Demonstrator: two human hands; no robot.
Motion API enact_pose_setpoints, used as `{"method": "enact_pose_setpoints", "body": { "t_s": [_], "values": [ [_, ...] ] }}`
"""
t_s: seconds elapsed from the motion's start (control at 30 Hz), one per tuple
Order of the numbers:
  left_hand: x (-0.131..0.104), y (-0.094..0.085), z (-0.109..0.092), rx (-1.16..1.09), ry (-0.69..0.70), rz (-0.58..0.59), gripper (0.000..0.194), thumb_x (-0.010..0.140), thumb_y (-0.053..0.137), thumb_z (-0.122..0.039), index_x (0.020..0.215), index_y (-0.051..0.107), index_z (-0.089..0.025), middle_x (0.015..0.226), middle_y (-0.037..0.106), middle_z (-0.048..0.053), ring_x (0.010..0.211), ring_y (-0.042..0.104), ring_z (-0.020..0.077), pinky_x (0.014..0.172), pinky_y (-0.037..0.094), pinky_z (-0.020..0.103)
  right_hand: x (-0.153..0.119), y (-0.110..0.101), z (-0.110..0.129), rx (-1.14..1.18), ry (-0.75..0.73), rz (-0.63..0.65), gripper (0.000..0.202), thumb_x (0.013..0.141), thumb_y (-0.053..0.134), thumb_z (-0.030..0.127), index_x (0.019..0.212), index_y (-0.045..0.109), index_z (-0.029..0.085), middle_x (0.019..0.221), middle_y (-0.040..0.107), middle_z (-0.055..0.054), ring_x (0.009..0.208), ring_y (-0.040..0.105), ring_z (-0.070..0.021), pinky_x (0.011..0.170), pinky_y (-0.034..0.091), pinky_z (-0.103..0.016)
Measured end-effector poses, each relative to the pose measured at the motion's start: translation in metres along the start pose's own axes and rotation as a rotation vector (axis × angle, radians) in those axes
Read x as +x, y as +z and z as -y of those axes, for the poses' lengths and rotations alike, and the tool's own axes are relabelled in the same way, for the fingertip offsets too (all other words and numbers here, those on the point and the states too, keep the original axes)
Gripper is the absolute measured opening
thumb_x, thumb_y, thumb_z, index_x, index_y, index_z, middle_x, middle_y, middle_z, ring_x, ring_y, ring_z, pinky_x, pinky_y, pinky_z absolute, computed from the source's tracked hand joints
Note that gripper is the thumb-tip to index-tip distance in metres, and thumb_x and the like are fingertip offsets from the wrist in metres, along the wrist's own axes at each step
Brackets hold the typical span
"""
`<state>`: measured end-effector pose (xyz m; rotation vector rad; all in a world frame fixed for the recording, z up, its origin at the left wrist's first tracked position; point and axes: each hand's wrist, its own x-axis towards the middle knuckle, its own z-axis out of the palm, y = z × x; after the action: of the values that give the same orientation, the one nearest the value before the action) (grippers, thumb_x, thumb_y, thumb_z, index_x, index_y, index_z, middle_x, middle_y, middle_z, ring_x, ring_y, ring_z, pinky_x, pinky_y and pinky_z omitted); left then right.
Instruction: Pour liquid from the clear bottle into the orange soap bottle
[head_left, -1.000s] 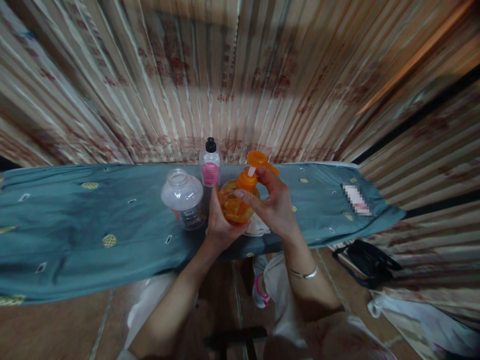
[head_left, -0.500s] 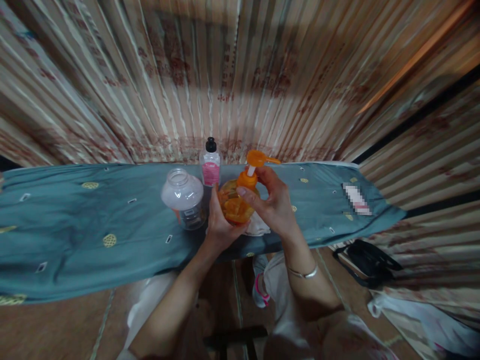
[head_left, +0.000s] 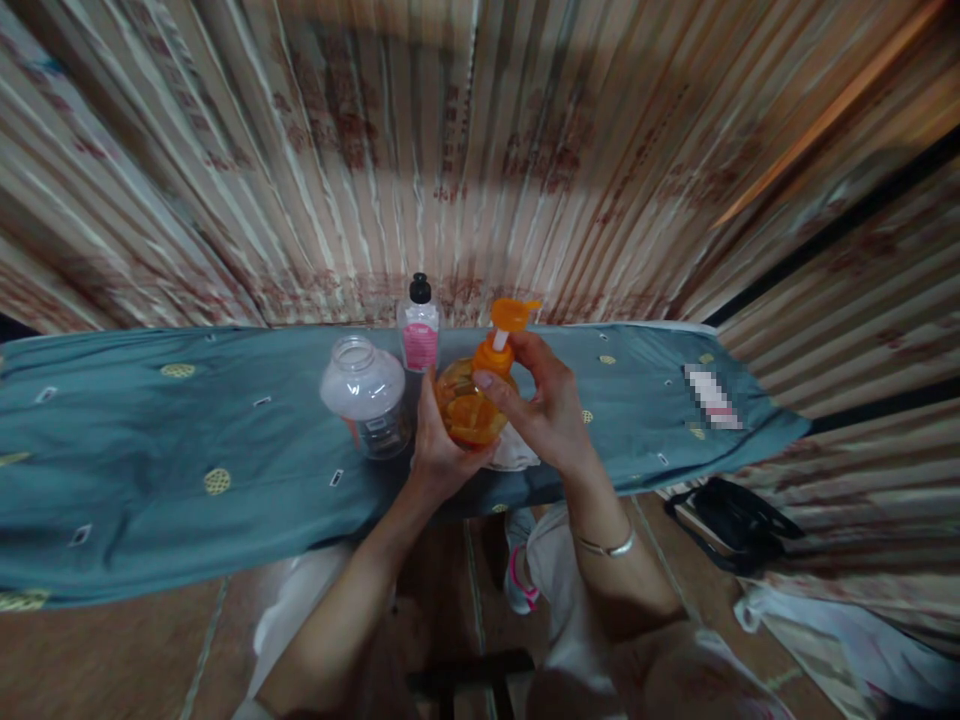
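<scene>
Left hand (head_left: 442, 450) half-curled, cupping orange bottle (head_left: 469, 410) above table's near side, right of clear jar (head_left: 364, 385). Right hand (head_left: 547, 410) pinches orange pump (head_left: 493, 354) at collar. Fingers behind bottle hidden; white cloth (head_left: 515, 452) partly covered. Pixelated item (head_left: 711, 397) unreadable. Teal cover (head_left: 150, 480) on table, pleated curtain (head_left: 420, 130) behind, tiled floor (head_left: 135, 650) below, dim light.

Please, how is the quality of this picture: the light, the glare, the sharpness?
Head view: dim light overall, with dark shadow on the floor below the table; small bright glints on the clear jar; curtain folds fan out and smear near the edges; label print on the pink-labelled bottle too soft to read; one patch pixelated.
</scene>
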<state>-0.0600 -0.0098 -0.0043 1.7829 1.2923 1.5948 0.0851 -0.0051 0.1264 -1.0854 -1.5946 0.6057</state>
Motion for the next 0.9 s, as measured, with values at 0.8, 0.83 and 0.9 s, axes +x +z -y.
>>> {"method": "enact_pose_setpoints", "body": {
  "t_s": [0.8, 0.83, 0.9],
  "values": [
    [0.0006, 0.0002, -0.0003, 0.043, 0.029, 0.026, 0.138, 0.065, 0.098, -0.038, 0.171, 0.012, -0.020, 0.169, 0.041, 0.028, 0.157, 0.047, 0.0421, 0.127, 0.042, 0.056, 0.0014, -0.0005, -0.0014, 0.027, -0.002, 0.010, 0.036, 0.091, 0.076, 0.056, 0.110, 0.070, 0.025, 0.112, 0.079, -0.007, 0.107, 0.074, -0.0271, 0.102, 0.057, -0.046],
    [0.0007, 0.0002, -0.0002, 0.048, 0.034, 0.023, 0.138, 0.065, 0.098, -0.037, 0.171, 0.012, -0.020, 0.170, 0.040, 0.029, 0.157, 0.046, 0.0423, 0.126, 0.042, 0.056, 0.0014, -0.0014, -0.0013, 0.032, -0.011, 0.037, 0.037, 0.092, 0.074, 0.057, 0.112, 0.071, 0.026, 0.116, 0.079, -0.008, 0.111, 0.074, -0.0275, 0.104, 0.056, -0.046],
    [0.0008, -0.0002, -0.0001, 0.057, 0.042, 0.020, 0.138, 0.065, 0.098, -0.039, 0.171, 0.011, -0.020, 0.170, 0.040, 0.029, 0.157, 0.046, 0.0428, 0.126, 0.043, 0.056, 0.0013, -0.0025, -0.0015, 0.026, -0.010, 0.062, 0.040, 0.092, 0.075, 0.059, 0.116, 0.071, 0.027, 0.122, 0.079, -0.008, 0.116, 0.073, -0.0282, 0.107, 0.056, -0.046]
  ]
}}
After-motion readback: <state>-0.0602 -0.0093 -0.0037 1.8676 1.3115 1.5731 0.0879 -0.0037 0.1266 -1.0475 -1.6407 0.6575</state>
